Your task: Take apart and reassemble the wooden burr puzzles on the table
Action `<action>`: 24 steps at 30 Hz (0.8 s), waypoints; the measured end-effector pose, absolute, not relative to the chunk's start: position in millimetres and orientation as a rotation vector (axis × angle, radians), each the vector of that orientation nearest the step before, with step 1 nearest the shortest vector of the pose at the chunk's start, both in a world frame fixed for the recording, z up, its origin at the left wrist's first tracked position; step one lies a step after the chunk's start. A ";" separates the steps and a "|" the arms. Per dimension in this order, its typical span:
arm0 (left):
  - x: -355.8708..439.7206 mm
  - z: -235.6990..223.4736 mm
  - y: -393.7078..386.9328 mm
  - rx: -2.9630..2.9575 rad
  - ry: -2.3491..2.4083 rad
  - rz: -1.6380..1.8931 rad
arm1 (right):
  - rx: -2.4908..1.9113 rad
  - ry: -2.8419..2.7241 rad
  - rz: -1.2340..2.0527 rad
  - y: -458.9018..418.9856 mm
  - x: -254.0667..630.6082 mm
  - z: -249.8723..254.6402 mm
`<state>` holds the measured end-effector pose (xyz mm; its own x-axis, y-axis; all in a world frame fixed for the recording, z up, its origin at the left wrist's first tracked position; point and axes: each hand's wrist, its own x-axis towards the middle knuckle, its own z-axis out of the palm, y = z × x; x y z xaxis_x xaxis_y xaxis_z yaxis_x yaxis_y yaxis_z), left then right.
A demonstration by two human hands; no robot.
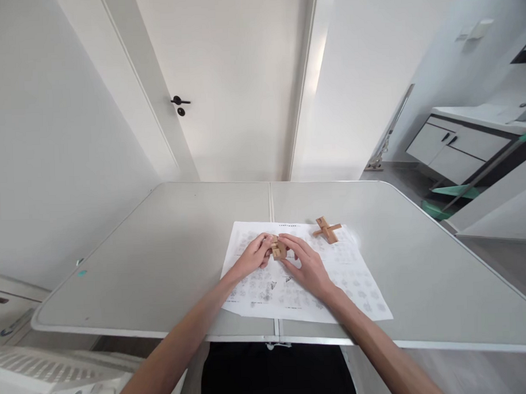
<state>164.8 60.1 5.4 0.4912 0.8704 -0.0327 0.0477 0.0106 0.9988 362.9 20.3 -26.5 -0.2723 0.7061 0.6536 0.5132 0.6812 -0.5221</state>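
Note:
A small cluster of wooden puzzle pieces (pixel 278 249) rests on a printed instruction sheet (pixel 361 285) on the grey table (pixel 162 264). My left hand (pixel 253 256) pinches the cluster from its left side. My right hand (pixel 305 262) grips it from the right, fingers curled over its top. A second wooden piece assembly (pixel 327 228), shaped like a cross, lies on the sheet's far right corner, a short way beyond my right hand and untouched.
A white door with a black handle (pixel 180 101) stands behind the table. Cabinets (pixel 453 147) and a green-headed mop (pixel 456 191) are at the right. A white unit (pixel 40 371) sits at the lower left below the table edge.

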 end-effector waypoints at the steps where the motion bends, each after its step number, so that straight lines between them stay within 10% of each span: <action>1: 164.5 6.6 59.2 1.432 0.848 0.774 | -0.949 -1.936 0.248 20.5 362.8 -25.9; 24: 153.2 18.4 61.2 1.534 0.716 0.521 | -0.920 -1.988 0.313 15.0 365.4 -21.3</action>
<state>153.2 61.2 18.4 0.7002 0.7082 -0.0909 0.1319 -0.0032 0.9913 365.4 15.0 -21.3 -0.3224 0.7103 0.6257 0.4840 0.6918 -0.5359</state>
